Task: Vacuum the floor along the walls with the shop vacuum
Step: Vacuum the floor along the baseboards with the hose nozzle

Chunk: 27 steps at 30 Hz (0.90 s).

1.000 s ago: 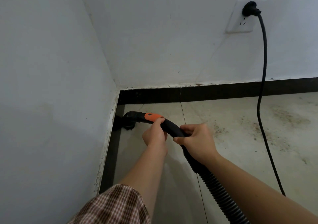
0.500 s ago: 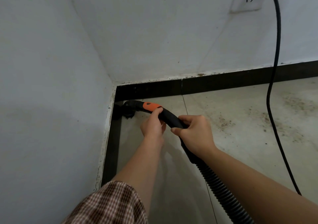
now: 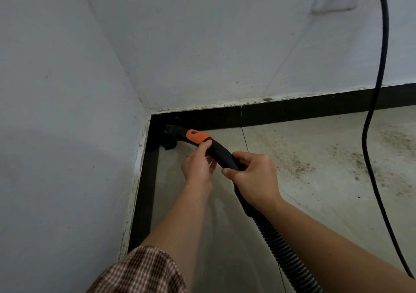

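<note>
Barely vis.: black nozzle tip (image 3: 169,132)

hose (image 3: 283,250): ribbed black plastic | floor (image 3: 315,202): smooth, stained tile | wall (image 3: 202,45): matt paint | sleeve (image 3: 144,272): checked cloth

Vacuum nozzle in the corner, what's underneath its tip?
The nozzle points into the corner where the black baseboards meet. Beneath it a dark clump sits on the pale floor tile; brush or dirt, I cannot tell. The floor directly below is covered.
</note>
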### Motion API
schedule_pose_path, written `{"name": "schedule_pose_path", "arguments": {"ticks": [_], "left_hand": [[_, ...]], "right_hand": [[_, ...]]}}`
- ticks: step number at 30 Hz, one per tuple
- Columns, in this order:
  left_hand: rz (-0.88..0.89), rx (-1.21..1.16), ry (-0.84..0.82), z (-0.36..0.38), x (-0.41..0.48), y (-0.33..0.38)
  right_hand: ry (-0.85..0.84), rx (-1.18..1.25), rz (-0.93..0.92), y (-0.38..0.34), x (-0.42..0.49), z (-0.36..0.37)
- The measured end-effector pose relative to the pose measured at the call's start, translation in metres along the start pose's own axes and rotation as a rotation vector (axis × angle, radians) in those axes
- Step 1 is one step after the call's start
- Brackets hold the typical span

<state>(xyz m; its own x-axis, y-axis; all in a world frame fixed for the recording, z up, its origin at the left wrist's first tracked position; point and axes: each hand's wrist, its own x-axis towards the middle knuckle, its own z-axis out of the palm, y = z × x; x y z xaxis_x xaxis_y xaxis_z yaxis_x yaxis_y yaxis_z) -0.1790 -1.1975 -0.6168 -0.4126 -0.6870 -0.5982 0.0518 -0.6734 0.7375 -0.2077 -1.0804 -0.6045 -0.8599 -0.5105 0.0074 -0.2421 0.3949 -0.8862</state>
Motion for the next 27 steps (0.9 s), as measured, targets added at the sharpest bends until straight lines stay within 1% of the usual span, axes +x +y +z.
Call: {"name": "schedule_pose_path", "arguments": {"ticks": [9,17,27], "left_hand": [[0.01,-0.062,-0.016,0.006,-0.002,0.0],[-0.031,-0.05,-0.055,0.023,-0.016,-0.009],[-0.1,-0.011,-0.108,0.05,-0.031,-0.026]], "right_hand": [[-0.043,-0.078,-0.046,-0.003,0.008,-0.012],[0.034,-0.11,-0.053,-0.001,-0.001,-0.031],[0.083,-0.155,0.014,0.003,-0.007,-0.063]]}}
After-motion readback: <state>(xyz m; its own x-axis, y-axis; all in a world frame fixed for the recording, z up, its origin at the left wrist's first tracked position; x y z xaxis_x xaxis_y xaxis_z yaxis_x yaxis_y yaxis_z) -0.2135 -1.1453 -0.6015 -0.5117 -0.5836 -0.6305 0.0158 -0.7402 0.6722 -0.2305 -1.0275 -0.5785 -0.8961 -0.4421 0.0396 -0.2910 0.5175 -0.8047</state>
